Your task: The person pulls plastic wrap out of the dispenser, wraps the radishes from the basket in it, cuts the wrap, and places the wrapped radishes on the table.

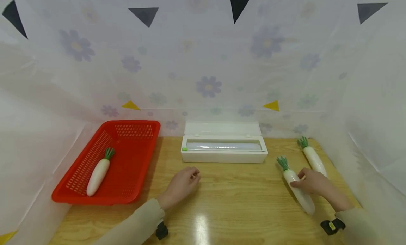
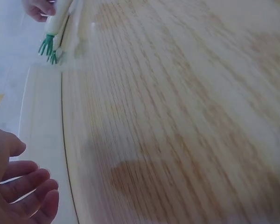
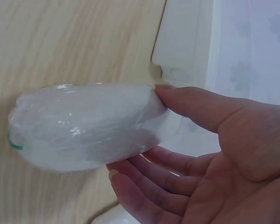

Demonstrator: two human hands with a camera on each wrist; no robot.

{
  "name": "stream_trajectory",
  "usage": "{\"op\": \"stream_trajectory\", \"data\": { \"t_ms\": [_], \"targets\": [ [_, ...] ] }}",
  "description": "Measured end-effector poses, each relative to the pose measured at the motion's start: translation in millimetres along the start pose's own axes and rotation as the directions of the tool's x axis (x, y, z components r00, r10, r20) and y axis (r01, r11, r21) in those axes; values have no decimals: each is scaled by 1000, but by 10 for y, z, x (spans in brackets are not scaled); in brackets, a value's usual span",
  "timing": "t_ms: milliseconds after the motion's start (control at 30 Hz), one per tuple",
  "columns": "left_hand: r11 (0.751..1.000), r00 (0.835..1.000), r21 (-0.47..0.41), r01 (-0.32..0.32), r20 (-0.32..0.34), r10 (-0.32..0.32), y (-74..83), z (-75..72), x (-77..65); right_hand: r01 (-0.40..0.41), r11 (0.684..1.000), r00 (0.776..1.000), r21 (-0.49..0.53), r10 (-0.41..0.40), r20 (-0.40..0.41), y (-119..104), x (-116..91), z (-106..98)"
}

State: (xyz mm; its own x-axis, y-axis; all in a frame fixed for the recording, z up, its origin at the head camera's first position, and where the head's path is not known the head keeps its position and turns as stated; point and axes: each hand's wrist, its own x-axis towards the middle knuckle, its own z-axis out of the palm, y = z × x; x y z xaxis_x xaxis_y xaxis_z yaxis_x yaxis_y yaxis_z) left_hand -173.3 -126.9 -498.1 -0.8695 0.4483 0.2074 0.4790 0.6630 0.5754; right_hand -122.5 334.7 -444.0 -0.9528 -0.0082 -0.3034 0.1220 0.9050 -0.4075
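My right hand grips a white radish with green leaf stubs at the right of the table. Thumb and fingers hold it from opposite sides. Clear, shiny film wraps the radish in the right wrist view. Just behind it lies a second white radish, partly hidden by the hand. My left hand, its fingers loosely curled and holding nothing, hovers over the middle of the table, in front of a white cling film box. In the left wrist view that hand overlaps the box.
A red plastic basket stands at the left with one white radish in it. The box lid is raised at the back, showing the film roll. White patterned sheets enclose the wooden table.
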Motion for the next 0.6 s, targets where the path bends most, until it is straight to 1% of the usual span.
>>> {"op": "stream_trajectory", "data": {
  "t_ms": [67,133,167,233,367,400,500,600],
  "targets": [
    [999,1000,40,-23,-9,23,-12,-11,-15,-3,1000,1000,-5,3,-7,70,63,-87],
    [998,999,60,-31,-11,32,-26,-12,-26,-3,1000,1000,6,3,-20,139,138,-176],
    [997,999,64,-33,-10,34,-34,-11,-30,-6,1000,1000,10,6,-29,170,176,-218],
    [997,999,65,-31,-10,32,-46,-14,-40,-9,1000,998,-14,8,-61,229,256,-301],
    [997,1000,69,-20,-21,21,-72,-13,-52,-23,1000,993,-13,21,-117,304,420,-434],
    [997,1000,72,-16,-24,17,-80,-12,-55,-19,1000,990,-12,17,-138,318,463,-452],
    [996,1000,85,-8,-27,11,-106,-6,-57,-10,999,984,37,16,-175,351,591,-476],
    [996,999,90,-5,-33,8,-120,-4,-58,1,999,979,36,6,-206,383,727,-449]
  ]
}}
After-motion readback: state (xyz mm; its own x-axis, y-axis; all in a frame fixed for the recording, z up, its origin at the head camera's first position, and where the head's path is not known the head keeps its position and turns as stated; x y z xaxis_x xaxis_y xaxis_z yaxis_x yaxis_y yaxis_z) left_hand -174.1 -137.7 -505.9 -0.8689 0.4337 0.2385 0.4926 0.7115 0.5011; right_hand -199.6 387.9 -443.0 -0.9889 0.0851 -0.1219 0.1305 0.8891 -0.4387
